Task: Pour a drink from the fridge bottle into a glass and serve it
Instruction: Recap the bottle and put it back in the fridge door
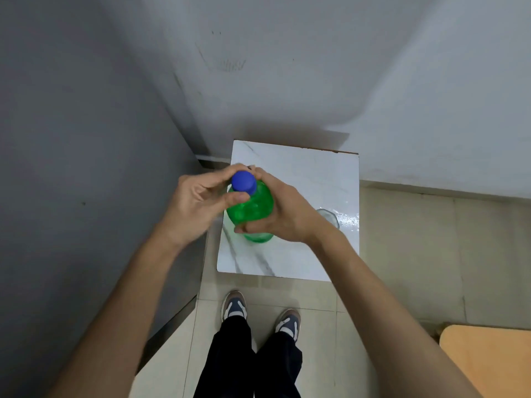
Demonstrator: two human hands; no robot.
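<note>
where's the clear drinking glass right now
Head view: the clear drinking glass stands on the white marble-look tabletop, near its right edge, just behind the right hand.

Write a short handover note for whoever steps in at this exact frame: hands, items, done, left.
Left hand: fingers on the blue cap, which sits on the bottle.
Right hand: wrapped around the green bottle, held upright over the white marble table.
Glass: on the table, right of the bottle, mostly hidden by the right wrist.
Done: bottle brought to the table.
Left: uncap, pour, serve.
</note>
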